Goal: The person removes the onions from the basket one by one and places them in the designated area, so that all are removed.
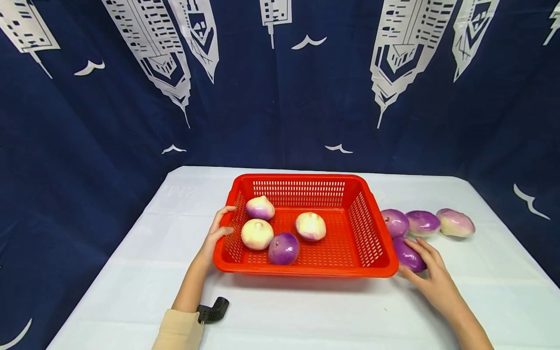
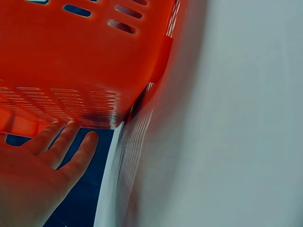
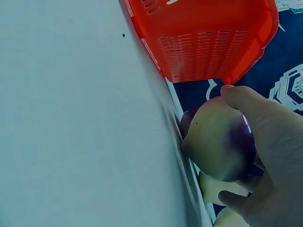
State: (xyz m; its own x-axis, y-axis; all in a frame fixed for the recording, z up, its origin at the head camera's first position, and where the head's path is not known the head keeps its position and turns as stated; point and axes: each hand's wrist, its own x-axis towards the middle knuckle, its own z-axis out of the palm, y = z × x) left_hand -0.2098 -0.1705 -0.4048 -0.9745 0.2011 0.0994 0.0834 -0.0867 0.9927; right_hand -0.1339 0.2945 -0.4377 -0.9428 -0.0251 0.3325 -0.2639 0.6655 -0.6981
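Observation:
A red slotted basket (image 1: 306, 270) stands mid-table and holds several white-and-purple turnips (image 1: 257, 234). My left hand (image 1: 215, 234) rests against the basket's left rim; in the left wrist view the straight fingers (image 2: 57, 151) touch the basket's wall (image 2: 71, 61). My right hand (image 1: 428, 266) lies right of the basket's front corner and grips a purple turnip (image 1: 405, 253) on the table. In the right wrist view the thumb and fingers (image 3: 270, 151) curl round that turnip (image 3: 215, 142), with the basket (image 3: 203, 42) close beyond it.
Three more turnips (image 1: 422, 222) lie in a row on the white table (image 1: 306, 316), right of the basket. A dark blue curtain (image 1: 280, 97) with white building prints hangs behind. A black wrist mount (image 1: 213, 311) sits by my left forearm.

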